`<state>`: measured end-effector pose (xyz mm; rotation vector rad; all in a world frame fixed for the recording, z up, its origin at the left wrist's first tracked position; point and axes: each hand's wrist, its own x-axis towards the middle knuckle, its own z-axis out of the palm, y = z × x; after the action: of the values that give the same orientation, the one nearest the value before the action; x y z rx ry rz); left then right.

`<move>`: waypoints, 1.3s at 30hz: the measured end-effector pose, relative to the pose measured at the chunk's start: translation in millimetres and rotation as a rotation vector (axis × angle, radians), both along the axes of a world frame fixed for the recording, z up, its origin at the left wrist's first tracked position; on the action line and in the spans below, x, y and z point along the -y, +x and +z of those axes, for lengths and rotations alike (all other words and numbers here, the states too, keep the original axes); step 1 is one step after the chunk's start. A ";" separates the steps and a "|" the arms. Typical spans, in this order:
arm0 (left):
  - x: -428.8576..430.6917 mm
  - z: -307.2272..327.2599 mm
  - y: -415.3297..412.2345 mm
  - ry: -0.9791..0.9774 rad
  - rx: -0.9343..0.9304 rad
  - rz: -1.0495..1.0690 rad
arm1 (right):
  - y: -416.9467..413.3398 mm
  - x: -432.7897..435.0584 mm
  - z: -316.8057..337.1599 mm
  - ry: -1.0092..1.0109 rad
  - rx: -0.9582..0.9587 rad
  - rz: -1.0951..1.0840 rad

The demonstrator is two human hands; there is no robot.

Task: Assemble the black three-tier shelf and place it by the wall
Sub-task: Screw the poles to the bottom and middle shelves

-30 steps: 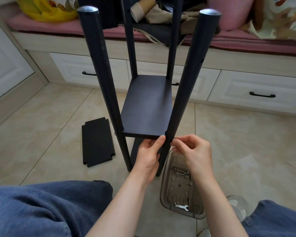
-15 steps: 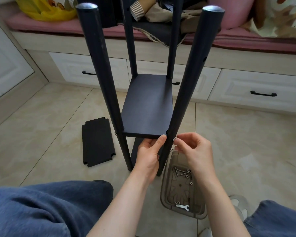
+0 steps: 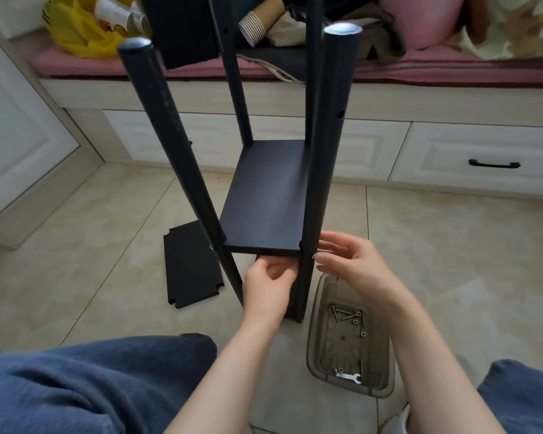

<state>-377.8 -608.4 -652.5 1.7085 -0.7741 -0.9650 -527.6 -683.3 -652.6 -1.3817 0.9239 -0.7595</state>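
We have four posts (image 3: 325, 170) up with one board (image 3: 265, 202) fitted; a second board (image 3: 192, 264) lies unfitted on the floor. Left hand (image 3: 268, 286) props the fitted board's underside, right hand (image 3: 348, 261) pinches at the corner joint, perhaps a screw. Nowhere near the wall yet.

Floor (image 3: 452, 245) is glossy beige marble-look tile with thin grout lines, daylight bouncing off it pretty evenly. Across the top of the frame runs a built-in window seat (image 3: 452, 98) in cream — paneled drawers (image 3: 483, 155) underneath with black bar handles (image 3: 494, 164). A dusty pink cushion (image 3: 452, 65) covers the seat, piled with clutter: yellow plastic bag (image 3: 76, 32) upper left, a stack of paper cups (image 3: 257, 21) top center, a pink pillow (image 3: 420, 17) upper right. Left edge has a white paneled cabinet door (image 3: 19, 126) — reaches down to the floor.
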 end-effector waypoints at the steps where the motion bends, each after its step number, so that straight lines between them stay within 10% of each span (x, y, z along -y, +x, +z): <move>1: -6.0 1.0 -0.6 -0.007 0.190 0.025 | 0.9 0.2 0.1 0.002 -0.001 0.004; 9: 0.0 23.6 1.5 -0.204 0.990 -0.148 | 2.3 2.2 11.5 0.027 -0.029 0.029; 39: 19.3 21.0 29.6 -0.156 1.066 -0.471 | 30.3 31.4 1.1 0.255 -0.119 0.073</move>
<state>-348.2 -627.7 -631.5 1.8844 -1.9413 -0.1746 -497.3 -714.7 -651.5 -1.2378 1.0198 -0.4899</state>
